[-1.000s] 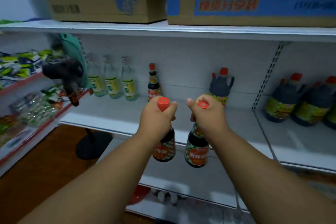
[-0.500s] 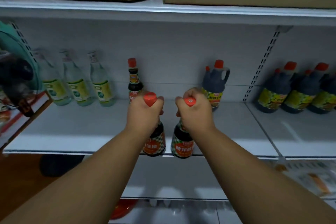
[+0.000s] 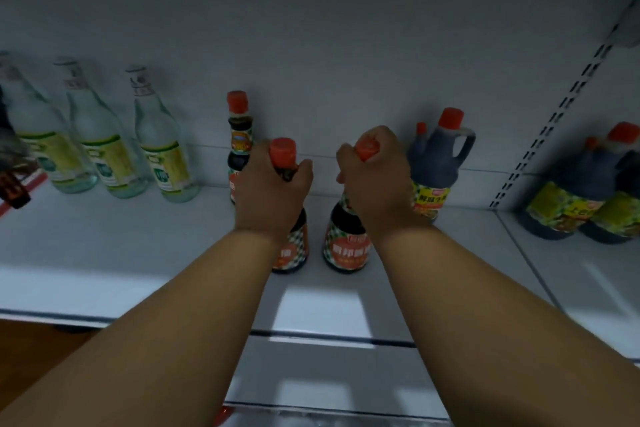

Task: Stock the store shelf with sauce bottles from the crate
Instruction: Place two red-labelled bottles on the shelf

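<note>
My left hand [image 3: 268,192] grips the neck of a dark sauce bottle [image 3: 292,250] with a red cap and a checked red label. My right hand [image 3: 377,180] grips the neck and cap of a second, matching sauce bottle [image 3: 346,246]. Both bottles are upright over the white shelf [image 3: 138,253], side by side near its middle; their bases seem to touch the shelf board. A similar red-capped sauce bottle [image 3: 239,139] stands at the back, just behind my left hand. The crate is out of sight.
Three clear glass bottles [image 3: 104,146] with green-yellow labels stand at the back left. A dark jug with a handle [image 3: 440,163] stands behind my right hand, and more jugs [image 3: 581,198] fill the right bay past the slotted upright [image 3: 554,125].
Both hands have carried the two bottles forward from the shelf's front edge to over its middle, and the view has closed in on the shelf.
</note>
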